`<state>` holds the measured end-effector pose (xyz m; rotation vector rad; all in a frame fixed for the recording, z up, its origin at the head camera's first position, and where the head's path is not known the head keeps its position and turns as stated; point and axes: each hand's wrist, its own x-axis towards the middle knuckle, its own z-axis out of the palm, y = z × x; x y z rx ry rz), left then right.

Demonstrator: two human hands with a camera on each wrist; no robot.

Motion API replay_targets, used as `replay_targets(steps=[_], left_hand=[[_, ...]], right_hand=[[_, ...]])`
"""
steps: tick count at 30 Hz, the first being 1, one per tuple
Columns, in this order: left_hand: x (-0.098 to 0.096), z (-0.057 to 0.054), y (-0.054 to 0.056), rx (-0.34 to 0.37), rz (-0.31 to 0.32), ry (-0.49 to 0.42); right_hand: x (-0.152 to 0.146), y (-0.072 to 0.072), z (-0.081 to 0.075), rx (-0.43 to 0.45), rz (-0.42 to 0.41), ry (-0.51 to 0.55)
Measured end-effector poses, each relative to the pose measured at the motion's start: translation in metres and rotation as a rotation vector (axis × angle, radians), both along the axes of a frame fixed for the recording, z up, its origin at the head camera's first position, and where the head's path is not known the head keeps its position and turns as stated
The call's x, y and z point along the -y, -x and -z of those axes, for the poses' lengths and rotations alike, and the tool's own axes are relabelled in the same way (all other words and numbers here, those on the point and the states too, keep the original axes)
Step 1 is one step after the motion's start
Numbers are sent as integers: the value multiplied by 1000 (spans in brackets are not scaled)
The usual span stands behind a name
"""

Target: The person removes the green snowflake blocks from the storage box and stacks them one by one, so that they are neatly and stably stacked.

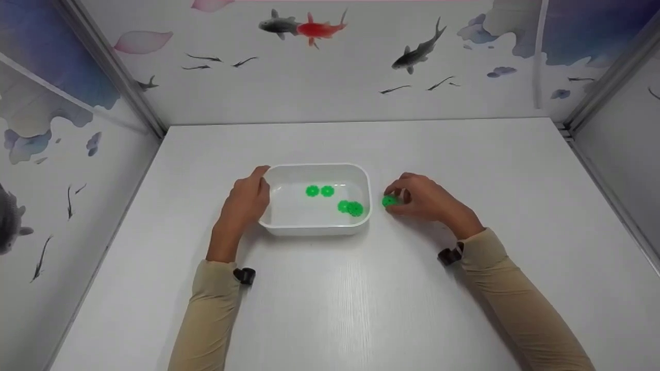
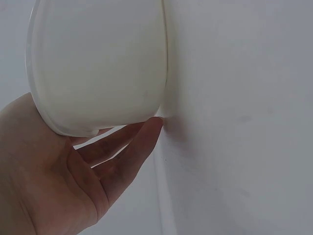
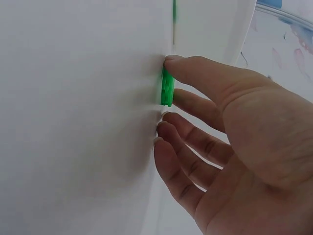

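Note:
A white plastic tub [image 1: 314, 230] stands on the table, and my left hand [image 1: 247, 198] holds its left end. In the left wrist view, the fingers of my left hand [image 2: 73, 171] bend along the end wall of the tub [image 2: 98, 63]. Inside the tub lie several green notched plastic discs, two apart near the middle and an overlapping pair [image 1: 355, 208] at the right. Just right of the tub, my right hand [image 1: 425, 198] pinches another green notched disc [image 1: 389, 201] by its edge, close to the tabletop. The right wrist view shows that disc [image 3: 167, 88] between thumb and index finger.
The white table [image 1: 319, 309] reaches back to a wall panel [image 1: 330, 87] printed with fish. Side panels stand at left and right. Each wrist carries a small black camera [image 1: 245, 276].

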<state>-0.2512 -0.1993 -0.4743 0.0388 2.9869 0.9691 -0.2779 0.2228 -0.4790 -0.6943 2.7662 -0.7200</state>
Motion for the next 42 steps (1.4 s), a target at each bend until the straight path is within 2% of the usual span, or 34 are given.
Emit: replay_targets(steps=[10, 17, 42], left_hand=[[-1, -2, -2, -4, 4, 2], [0, -1, 0, -28, 21, 1], [-1, -1, -1, 1, 7, 7]], right_hand=[[1, 0, 0, 3, -2, -9], [-2, 1, 1, -32, -25, -11], [-2, 0, 2, -7, -28, 19]])
